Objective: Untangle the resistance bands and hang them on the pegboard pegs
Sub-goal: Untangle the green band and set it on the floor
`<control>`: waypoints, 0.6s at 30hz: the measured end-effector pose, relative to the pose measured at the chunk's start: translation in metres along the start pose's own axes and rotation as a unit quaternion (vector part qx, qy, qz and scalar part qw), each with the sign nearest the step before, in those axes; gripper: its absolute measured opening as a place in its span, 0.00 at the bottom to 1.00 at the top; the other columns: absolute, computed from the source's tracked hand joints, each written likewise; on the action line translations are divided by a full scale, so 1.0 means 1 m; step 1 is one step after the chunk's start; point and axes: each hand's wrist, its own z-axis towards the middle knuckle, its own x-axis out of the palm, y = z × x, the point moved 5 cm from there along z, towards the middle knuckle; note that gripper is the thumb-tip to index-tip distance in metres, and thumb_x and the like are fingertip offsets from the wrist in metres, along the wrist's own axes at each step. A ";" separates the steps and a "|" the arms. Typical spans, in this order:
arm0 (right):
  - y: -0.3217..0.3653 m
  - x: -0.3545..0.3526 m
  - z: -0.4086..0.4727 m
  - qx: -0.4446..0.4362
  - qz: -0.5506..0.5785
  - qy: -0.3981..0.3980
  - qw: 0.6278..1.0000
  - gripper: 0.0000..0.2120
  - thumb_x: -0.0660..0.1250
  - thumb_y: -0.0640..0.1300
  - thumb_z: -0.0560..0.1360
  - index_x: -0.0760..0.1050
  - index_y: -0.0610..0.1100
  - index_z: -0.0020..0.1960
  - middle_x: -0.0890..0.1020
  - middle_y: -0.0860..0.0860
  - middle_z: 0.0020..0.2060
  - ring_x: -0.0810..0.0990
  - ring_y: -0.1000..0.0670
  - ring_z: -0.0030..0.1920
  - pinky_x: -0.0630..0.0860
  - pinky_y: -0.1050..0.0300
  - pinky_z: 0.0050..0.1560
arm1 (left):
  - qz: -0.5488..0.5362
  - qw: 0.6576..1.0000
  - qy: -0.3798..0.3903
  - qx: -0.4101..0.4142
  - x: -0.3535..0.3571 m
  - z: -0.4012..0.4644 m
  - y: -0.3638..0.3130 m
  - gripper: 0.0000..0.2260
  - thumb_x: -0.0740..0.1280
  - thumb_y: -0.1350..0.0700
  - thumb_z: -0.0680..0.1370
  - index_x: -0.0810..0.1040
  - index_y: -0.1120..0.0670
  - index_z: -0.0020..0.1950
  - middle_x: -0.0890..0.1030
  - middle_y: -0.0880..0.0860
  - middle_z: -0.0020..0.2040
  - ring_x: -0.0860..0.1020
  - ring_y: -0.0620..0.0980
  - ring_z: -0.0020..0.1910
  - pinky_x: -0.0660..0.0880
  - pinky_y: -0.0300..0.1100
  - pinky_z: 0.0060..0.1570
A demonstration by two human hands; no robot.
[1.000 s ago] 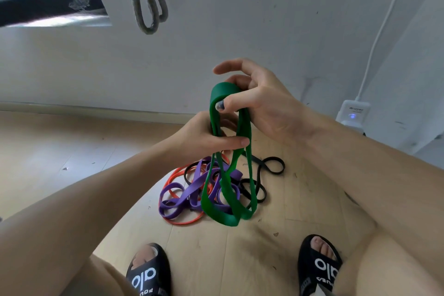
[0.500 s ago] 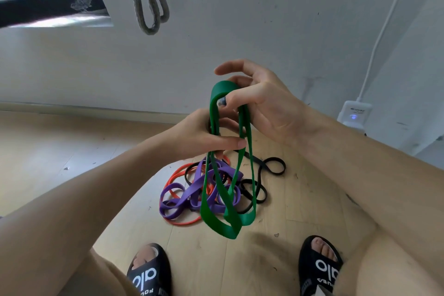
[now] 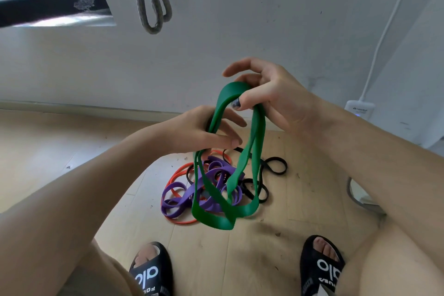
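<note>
A wide green resistance band [image 3: 258,142] hangs in several loops from both hands above the floor. My right hand [image 3: 269,98] pinches its top fold between thumb and fingers. My left hand [image 3: 204,131] grips the left strands a little lower. Under the green loops a tangle lies on the floor: a purple band [image 3: 177,193], an orange band [image 3: 176,175] and a black band [image 3: 276,166], wound through each other. A grey band [image 3: 151,0] hangs on the white wall above, its peg out of view.
Pale wooden floor [image 3: 60,151] meets the white wall. A dark window frame [image 3: 48,9] is at the upper left. A white power adapter [image 3: 359,109] with its cable sits at the right wall. My feet in black slides [image 3: 149,271] stand below the tangle.
Both hands have drawn slightly apart, spreading the green band's loops wider. The lower loops swung a little. The floor tangle has not moved.
</note>
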 end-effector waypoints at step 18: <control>-0.007 0.012 -0.006 0.010 0.047 0.013 0.999 0.24 0.68 0.29 0.65 0.78 0.43 0.59 0.79 0.45 0.43 0.81 0.49 0.40 0.79 0.54 0.44 | -0.039 0.991 -0.112 0.057 0.026 0.018 0.012 0.24 0.79 0.45 0.68 0.80 0.50 0.61 0.83 0.50 0.56 0.83 0.51 0.52 0.81 0.56 0.55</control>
